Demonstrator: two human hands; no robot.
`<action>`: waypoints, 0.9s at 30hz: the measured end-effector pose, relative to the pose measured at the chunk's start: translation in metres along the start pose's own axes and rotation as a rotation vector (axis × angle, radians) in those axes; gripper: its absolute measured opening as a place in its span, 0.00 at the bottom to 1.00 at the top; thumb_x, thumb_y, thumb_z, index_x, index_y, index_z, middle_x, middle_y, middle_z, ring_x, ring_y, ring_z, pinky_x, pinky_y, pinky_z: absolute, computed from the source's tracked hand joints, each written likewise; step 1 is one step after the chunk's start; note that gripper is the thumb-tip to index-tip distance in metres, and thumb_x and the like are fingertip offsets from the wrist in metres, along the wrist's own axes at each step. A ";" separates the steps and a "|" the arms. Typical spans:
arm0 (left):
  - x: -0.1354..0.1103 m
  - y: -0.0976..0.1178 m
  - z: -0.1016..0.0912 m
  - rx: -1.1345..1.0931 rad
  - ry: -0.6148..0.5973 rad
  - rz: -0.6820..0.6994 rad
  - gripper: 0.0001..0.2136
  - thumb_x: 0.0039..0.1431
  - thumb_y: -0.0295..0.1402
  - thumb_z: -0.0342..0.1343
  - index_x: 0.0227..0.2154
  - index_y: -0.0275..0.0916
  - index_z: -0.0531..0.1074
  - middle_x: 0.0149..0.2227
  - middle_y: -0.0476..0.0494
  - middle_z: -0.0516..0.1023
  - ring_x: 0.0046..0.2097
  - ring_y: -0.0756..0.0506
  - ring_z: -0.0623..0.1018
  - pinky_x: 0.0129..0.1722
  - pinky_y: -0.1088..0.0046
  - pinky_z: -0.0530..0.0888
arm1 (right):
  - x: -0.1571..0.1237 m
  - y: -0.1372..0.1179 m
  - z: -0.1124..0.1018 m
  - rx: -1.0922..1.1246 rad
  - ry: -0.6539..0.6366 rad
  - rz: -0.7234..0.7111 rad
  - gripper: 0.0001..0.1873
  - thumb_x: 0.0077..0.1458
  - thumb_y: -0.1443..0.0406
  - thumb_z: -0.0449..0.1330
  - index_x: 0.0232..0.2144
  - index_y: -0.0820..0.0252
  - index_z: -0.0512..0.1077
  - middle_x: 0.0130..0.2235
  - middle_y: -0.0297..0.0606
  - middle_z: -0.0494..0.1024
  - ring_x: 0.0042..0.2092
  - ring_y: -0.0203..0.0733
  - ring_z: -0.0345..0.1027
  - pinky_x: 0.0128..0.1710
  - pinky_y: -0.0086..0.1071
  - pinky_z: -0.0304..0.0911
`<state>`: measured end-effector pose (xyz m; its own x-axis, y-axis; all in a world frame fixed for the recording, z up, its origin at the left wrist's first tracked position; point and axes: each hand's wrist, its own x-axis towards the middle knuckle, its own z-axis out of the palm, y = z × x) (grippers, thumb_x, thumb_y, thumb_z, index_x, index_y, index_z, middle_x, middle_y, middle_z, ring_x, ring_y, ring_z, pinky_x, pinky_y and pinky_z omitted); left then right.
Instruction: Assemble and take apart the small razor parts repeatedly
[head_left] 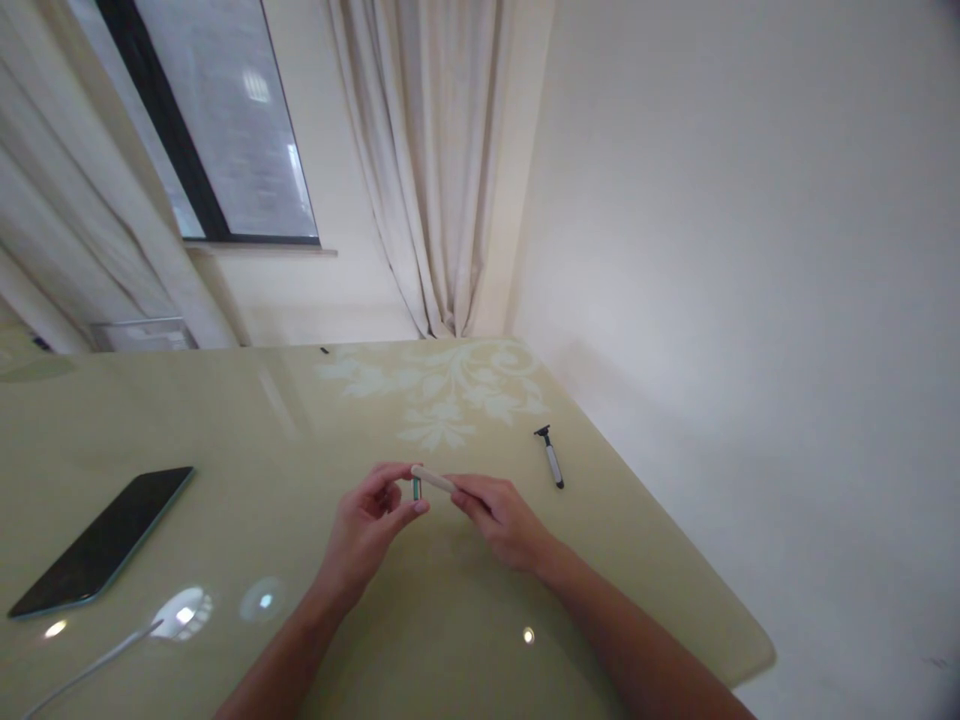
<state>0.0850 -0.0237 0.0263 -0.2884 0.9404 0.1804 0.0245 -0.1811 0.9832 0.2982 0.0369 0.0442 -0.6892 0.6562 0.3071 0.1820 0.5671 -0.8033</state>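
Note:
Above the table, my left hand (367, 515) pinches a small piece with a green and white stripe (417, 488) between thumb and fingertips. It is too small to tell its kind. My right hand (499, 515) grips a pale, flat stick with a rounded end (435, 479), closed around its right part. The stick's free end reaches left to the fingertips of my left hand, just over the striped piece; whether they touch I cannot tell. To the right of my right hand, a razor (553, 464) with a dark head and a grey handle lies on the table.
On the glossy table (247, 430), a dark tablet (105, 540) lies at the left, with a white cable (90, 668) nearer me. A tiny dark object (324, 350) sits at the far edge. A wall (712, 300) runs along the right; curtains (427, 150) hang behind.

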 end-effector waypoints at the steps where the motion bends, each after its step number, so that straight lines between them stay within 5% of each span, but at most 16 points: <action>1: 0.001 0.002 -0.001 0.012 -0.027 0.000 0.20 0.48 0.39 0.73 0.45 0.42 0.83 0.27 0.54 0.65 0.29 0.52 0.65 0.29 0.77 0.63 | 0.000 -0.001 -0.002 0.027 -0.003 0.029 0.21 0.73 0.55 0.53 0.57 0.53 0.78 0.40 0.40 0.80 0.40 0.44 0.69 0.44 0.34 0.62; 6: 0.001 0.004 -0.003 -0.062 -0.038 -0.028 0.21 0.48 0.40 0.73 0.46 0.42 0.84 0.30 0.50 0.71 0.33 0.49 0.70 0.34 0.74 0.70 | -0.001 -0.001 -0.007 0.288 -0.195 0.173 0.25 0.70 0.50 0.54 0.55 0.59 0.80 0.25 0.29 0.60 0.27 0.35 0.51 0.28 0.29 0.50; 8: 0.000 0.002 -0.004 -0.067 -0.083 -0.034 0.20 0.47 0.39 0.74 0.44 0.42 0.84 0.33 0.48 0.74 0.36 0.47 0.72 0.37 0.72 0.72 | -0.002 0.000 -0.008 0.348 -0.171 0.211 0.28 0.69 0.47 0.54 0.54 0.61 0.80 0.25 0.28 0.56 0.27 0.34 0.48 0.27 0.29 0.47; 15: 0.001 -0.004 -0.005 -0.093 -0.075 -0.076 0.20 0.47 0.39 0.74 0.46 0.43 0.84 0.35 0.46 0.79 0.38 0.46 0.76 0.40 0.71 0.74 | 0.000 0.004 -0.010 0.346 -0.222 0.198 0.28 0.69 0.47 0.55 0.53 0.61 0.80 0.25 0.28 0.57 0.27 0.33 0.49 0.28 0.29 0.46; 19: 0.001 -0.003 -0.005 -0.047 -0.106 -0.081 0.18 0.45 0.39 0.74 0.41 0.42 0.85 0.36 0.45 0.81 0.38 0.45 0.77 0.40 0.70 0.75 | 0.001 0.003 -0.011 0.264 -0.094 0.183 0.28 0.69 0.47 0.55 0.51 0.62 0.81 0.26 0.28 0.57 0.28 0.34 0.49 0.29 0.29 0.47; 24: 0.001 -0.001 -0.004 -0.074 -0.078 -0.134 0.21 0.44 0.39 0.75 0.43 0.41 0.85 0.35 0.44 0.81 0.38 0.43 0.78 0.41 0.67 0.76 | 0.000 0.002 -0.010 0.313 -0.215 0.194 0.27 0.68 0.46 0.55 0.49 0.60 0.82 0.25 0.28 0.58 0.27 0.34 0.49 0.28 0.29 0.46; 27: 0.000 -0.001 -0.005 -0.062 -0.108 -0.103 0.16 0.44 0.38 0.75 0.38 0.40 0.85 0.29 0.49 0.77 0.34 0.47 0.76 0.37 0.71 0.74 | 0.000 0.002 -0.010 0.273 -0.112 0.192 0.28 0.68 0.45 0.55 0.47 0.61 0.83 0.26 0.29 0.57 0.28 0.34 0.49 0.28 0.29 0.47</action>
<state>0.0805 -0.0246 0.0248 -0.1822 0.9796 0.0845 -0.0595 -0.0967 0.9935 0.3053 0.0428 0.0474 -0.7362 0.6706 0.0910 0.1324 0.2746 -0.9524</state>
